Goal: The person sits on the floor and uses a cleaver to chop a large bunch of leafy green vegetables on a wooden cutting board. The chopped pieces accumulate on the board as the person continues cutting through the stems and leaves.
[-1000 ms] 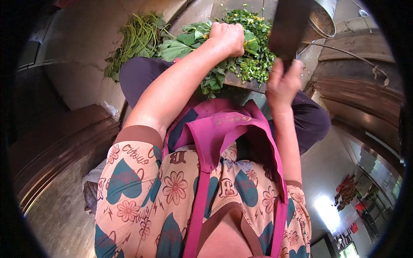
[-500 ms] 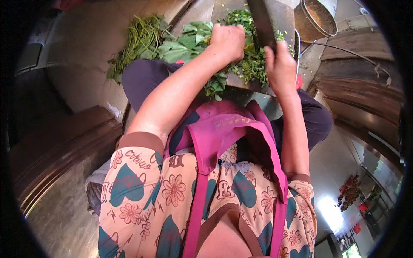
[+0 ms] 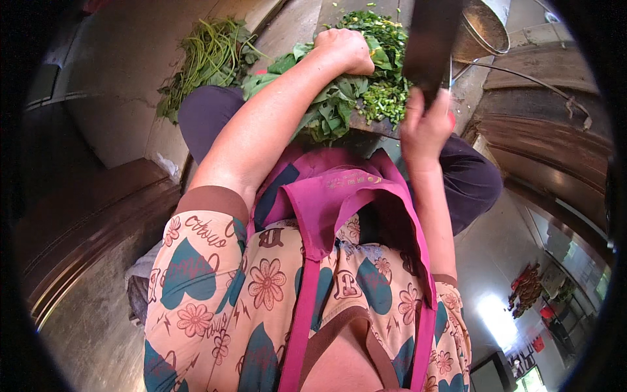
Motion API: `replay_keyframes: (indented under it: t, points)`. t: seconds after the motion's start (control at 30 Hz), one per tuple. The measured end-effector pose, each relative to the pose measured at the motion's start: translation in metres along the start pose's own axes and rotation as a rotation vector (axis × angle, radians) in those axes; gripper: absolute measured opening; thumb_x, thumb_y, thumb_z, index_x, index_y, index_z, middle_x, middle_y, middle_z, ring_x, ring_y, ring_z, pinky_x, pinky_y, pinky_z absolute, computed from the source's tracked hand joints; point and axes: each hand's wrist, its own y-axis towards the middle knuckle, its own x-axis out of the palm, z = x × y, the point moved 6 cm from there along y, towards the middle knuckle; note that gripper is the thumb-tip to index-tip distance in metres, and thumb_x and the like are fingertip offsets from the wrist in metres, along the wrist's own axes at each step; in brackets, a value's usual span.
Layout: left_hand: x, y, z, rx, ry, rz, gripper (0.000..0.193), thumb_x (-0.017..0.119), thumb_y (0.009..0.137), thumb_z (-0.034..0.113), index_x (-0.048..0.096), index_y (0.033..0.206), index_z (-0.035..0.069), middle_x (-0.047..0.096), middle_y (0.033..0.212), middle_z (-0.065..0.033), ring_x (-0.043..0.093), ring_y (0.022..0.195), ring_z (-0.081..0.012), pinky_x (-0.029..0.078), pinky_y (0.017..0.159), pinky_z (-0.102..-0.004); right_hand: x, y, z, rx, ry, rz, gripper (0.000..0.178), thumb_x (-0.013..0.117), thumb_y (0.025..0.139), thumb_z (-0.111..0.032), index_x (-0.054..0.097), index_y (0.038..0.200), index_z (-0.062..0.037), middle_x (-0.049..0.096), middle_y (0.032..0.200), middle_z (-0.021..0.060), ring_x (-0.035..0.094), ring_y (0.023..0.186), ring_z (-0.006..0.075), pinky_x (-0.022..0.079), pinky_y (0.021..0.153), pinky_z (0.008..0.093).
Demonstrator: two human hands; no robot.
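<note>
My right hand (image 3: 426,127) is closed round the handle of a wide, dark-bladed cleaver (image 3: 431,49). The blade is raised and turned broadside, to the right of the greens. My left hand (image 3: 346,51), fingers curled, presses down on a bunch of leafy greens (image 3: 333,108) whose leaves spill toward me. Chopped green pieces (image 3: 385,101) lie in a heap between the two hands, with more beyond my left hand. Beneath them is a dark cutting board (image 3: 373,125), mostly covered; its near edge shows.
Long-stemmed greens (image 3: 209,59) lie in a pile at the far left, beside my left knee (image 3: 206,114). A worn bucket (image 3: 484,32) stands at the far right, with a thin cord (image 3: 542,81) near it. My magenta apron (image 3: 339,196) hangs in front.
The cleaver has moved up off the greens and to the right, its blade turned flatter to view. My right hand has come nearer; my left hand stays on the leaves.
</note>
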Motion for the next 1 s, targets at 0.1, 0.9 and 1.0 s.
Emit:
replay_keyframes:
  t: [0.1, 0.9, 1.0]
  points:
    - [0.001, 0.003, -0.005, -0.048, 0.001, -0.050, 0.047, 0.062, 0.072, 0.032, 0.067, 0.111, 0.006, 0.064, 0.117, -0.0140, 0.062, 0.108, -0.0261, 0.050, 0.090, -0.0384, 0.038, 0.004, 0.019, 0.075, -0.170, -0.368, 0.023, 0.059, 0.091, -0.018, 0.047, 0.102, -0.0017, 0.060, 0.081, 0.0262, 0.060, 0.075, 0.0462, 0.046, 0.061, 0.0536]
    - [0.007, -0.005, 0.000, -0.034, -0.029, 0.159, 0.040, 0.065, 0.071, 0.023, 0.064, 0.105, 0.003, 0.069, 0.102, -0.0143, 0.066, 0.099, -0.0285, 0.051, 0.084, -0.0397, -0.013, 0.046, -0.026, -0.021, 0.030, 0.043, 0.020, 0.059, 0.092, -0.021, 0.051, 0.099, -0.0051, 0.061, 0.076, 0.0230, 0.061, 0.070, 0.0440, 0.047, 0.058, 0.0475]
    - [0.011, -0.005, 0.004, -0.049, -0.031, 0.148, 0.042, 0.065, 0.071, 0.023, 0.063, 0.107, 0.003, 0.068, 0.104, -0.0147, 0.066, 0.100, -0.0280, 0.051, 0.086, -0.0393, 0.000, 0.028, -0.020, 0.020, 0.056, 0.029, 0.021, 0.058, 0.092, -0.021, 0.050, 0.100, -0.0035, 0.060, 0.076, 0.0242, 0.060, 0.071, 0.0453, 0.047, 0.059, 0.0492]
